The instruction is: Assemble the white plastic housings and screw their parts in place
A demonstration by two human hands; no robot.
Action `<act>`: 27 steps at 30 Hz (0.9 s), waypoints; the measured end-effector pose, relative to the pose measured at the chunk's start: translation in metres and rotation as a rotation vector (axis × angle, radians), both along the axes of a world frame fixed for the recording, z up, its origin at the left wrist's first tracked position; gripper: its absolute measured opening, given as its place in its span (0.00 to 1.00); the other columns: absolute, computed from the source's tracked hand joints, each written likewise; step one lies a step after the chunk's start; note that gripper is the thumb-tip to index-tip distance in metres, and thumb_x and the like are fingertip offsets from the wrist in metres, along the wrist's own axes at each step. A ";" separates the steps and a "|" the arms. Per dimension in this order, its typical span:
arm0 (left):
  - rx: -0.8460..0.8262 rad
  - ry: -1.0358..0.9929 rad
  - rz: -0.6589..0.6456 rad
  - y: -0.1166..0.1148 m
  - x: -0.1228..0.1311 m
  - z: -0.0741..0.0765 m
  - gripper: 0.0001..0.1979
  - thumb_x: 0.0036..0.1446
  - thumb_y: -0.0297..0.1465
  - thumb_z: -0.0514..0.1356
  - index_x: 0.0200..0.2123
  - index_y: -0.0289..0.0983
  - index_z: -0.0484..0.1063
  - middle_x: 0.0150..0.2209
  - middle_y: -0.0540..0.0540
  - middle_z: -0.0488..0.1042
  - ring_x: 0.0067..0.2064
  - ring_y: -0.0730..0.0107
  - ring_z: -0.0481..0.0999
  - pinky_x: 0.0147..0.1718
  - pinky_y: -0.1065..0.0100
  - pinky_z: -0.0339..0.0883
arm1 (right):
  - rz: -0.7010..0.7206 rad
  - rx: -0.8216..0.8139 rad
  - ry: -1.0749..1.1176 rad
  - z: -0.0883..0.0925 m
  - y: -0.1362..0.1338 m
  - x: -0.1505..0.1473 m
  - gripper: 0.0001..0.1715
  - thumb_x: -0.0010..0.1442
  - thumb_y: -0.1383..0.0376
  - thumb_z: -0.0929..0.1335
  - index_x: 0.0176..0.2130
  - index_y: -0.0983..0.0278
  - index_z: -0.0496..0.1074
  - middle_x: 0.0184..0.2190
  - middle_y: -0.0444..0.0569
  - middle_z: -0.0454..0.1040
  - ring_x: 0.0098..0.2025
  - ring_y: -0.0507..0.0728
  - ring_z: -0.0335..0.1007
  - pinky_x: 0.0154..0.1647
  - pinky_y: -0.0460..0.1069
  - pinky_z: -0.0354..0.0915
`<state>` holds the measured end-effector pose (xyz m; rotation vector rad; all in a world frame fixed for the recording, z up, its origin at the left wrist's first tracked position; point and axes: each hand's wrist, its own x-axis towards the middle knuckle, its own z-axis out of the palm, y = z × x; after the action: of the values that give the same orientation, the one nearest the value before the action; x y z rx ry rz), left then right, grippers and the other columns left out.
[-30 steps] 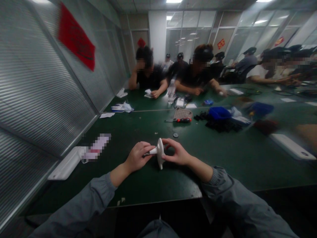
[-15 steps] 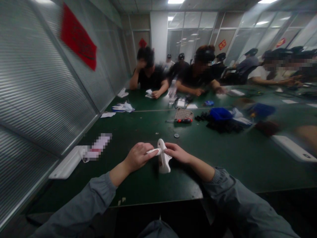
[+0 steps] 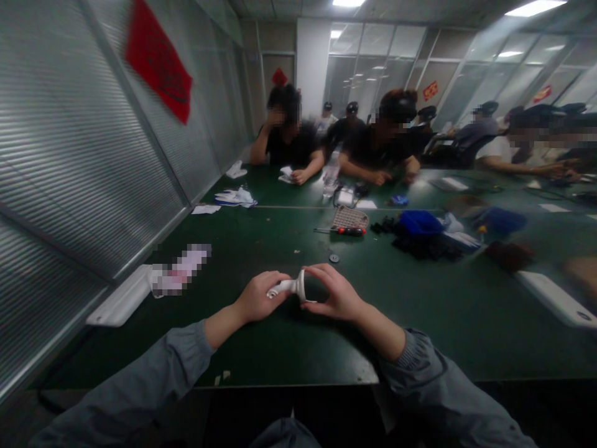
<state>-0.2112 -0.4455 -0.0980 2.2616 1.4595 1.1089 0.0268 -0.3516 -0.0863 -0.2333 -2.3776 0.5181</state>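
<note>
A white bracket-like part (image 3: 301,286) with a short arm and a wider plate is between my hands, above the green table (image 3: 261,358). My left hand (image 3: 260,297) is closed on its narrow arm, thumb on the near side. My right hand (image 3: 339,294) grips the wide plate by its edges, fingers on the far edge and thumb on the near one, with a gap at the palm. The part's exact kind is unclear. Just beyond it lies a small grey disc (image 3: 334,258).
A red-and-black screwdriver (image 3: 351,231) lies by a beige grid-patterned piece (image 3: 351,218). Blue items (image 3: 420,222) and black pieces (image 3: 429,244) are heaped at right. Long white pieces lie left (image 3: 124,298) and right (image 3: 557,298). White gloves (image 3: 237,197) rest farther off. People sit across the table.
The white part has been turned, so its plate now shows nearly edge-on. My right hand has shifted from pinching its side to spanning the plate's edges. The view has moved slightly.
</note>
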 end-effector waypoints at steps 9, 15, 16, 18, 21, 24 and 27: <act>-0.627 -0.424 -0.021 0.007 0.004 0.001 0.22 0.63 0.47 0.54 0.37 0.33 0.74 0.29 0.48 0.73 0.28 0.72 0.69 0.27 0.70 0.62 | 0.011 0.363 -0.136 0.004 0.006 0.001 0.35 0.67 0.65 0.67 0.68 0.56 0.55 0.62 0.52 0.68 0.65 0.63 0.60 0.62 0.61 0.65; -0.530 -0.564 -0.124 0.002 0.005 0.004 0.25 0.60 0.42 0.60 0.56 0.36 0.63 0.43 0.42 0.74 0.37 0.68 0.73 0.33 0.68 0.66 | -0.048 0.203 -0.037 0.001 0.003 -0.001 0.41 0.62 0.61 0.71 0.68 0.59 0.54 0.57 0.57 0.69 0.59 0.65 0.65 0.57 0.62 0.68; -0.485 -0.562 -0.139 0.000 0.006 0.005 0.27 0.58 0.39 0.63 0.57 0.37 0.62 0.46 0.41 0.73 0.40 0.67 0.74 0.37 0.66 0.68 | -0.061 0.187 -0.024 0.002 0.003 -0.001 0.41 0.61 0.61 0.71 0.68 0.58 0.55 0.57 0.57 0.69 0.58 0.66 0.65 0.56 0.62 0.68; -0.392 -0.534 -0.152 -0.001 0.007 0.004 0.28 0.53 0.32 0.67 0.56 0.38 0.62 0.50 0.41 0.71 0.47 0.63 0.74 0.44 0.62 0.69 | -0.066 0.159 -0.015 0.003 0.002 -0.001 0.41 0.61 0.61 0.72 0.68 0.57 0.55 0.56 0.57 0.69 0.57 0.66 0.65 0.56 0.63 0.68; -0.304 -0.483 -0.089 -0.001 0.008 0.002 0.21 0.54 0.28 0.64 0.51 0.38 0.65 0.48 0.43 0.72 0.47 0.64 0.74 0.46 0.60 0.68 | -0.053 0.083 -0.007 0.002 0.002 -0.001 0.42 0.59 0.60 0.73 0.67 0.57 0.56 0.56 0.57 0.68 0.57 0.65 0.66 0.56 0.62 0.68; -0.217 -0.430 -0.021 0.002 0.006 0.000 0.15 0.58 0.30 0.63 0.49 0.38 0.70 0.46 0.44 0.74 0.46 0.64 0.74 0.47 0.59 0.68 | -0.072 -0.028 0.036 -0.003 0.002 -0.002 0.42 0.58 0.58 0.74 0.65 0.56 0.58 0.56 0.57 0.68 0.55 0.64 0.68 0.54 0.61 0.69; -0.167 -0.407 -0.035 0.002 0.005 0.000 0.14 0.59 0.32 0.63 0.49 0.37 0.72 0.46 0.44 0.76 0.47 0.64 0.75 0.48 0.60 0.68 | -0.084 -0.081 0.074 -0.008 0.003 -0.003 0.40 0.58 0.58 0.75 0.64 0.56 0.60 0.55 0.56 0.68 0.53 0.64 0.69 0.51 0.60 0.71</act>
<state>-0.2063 -0.4433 -0.0983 1.8092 1.2864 1.2896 0.0237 -0.3482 -0.0947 -0.3437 -2.2671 0.5742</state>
